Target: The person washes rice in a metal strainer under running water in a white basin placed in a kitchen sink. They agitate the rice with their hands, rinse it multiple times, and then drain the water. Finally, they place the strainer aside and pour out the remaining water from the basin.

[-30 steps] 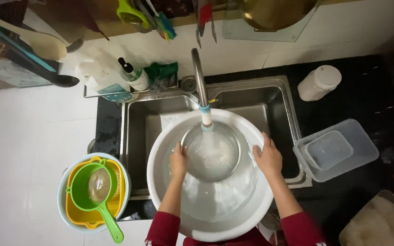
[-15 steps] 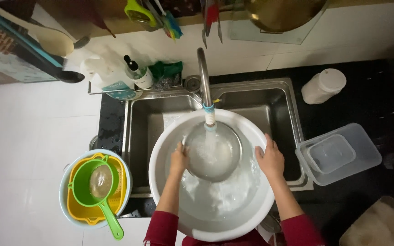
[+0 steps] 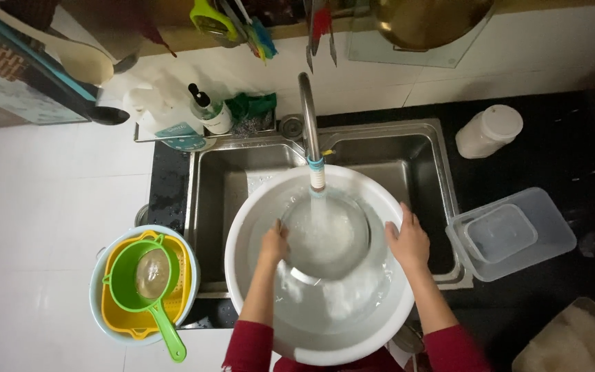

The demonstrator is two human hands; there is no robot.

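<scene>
My left hand (image 3: 275, 242) and right hand (image 3: 408, 241) grip opposite edges of a round sieve (image 3: 326, 234), fingers curled on its rim, keeping it level at frame centre under the tap (image 3: 309, 124) so the stream falls into it. The sieve sits inside the white basin (image 3: 256, 303) over the sink (image 3: 222, 186), which catches the run-off. At lower left, a green strainer (image 3: 147, 275) rests in a yellow colander (image 3: 115, 313).

Head view — steeply down, close overhead
</scene>
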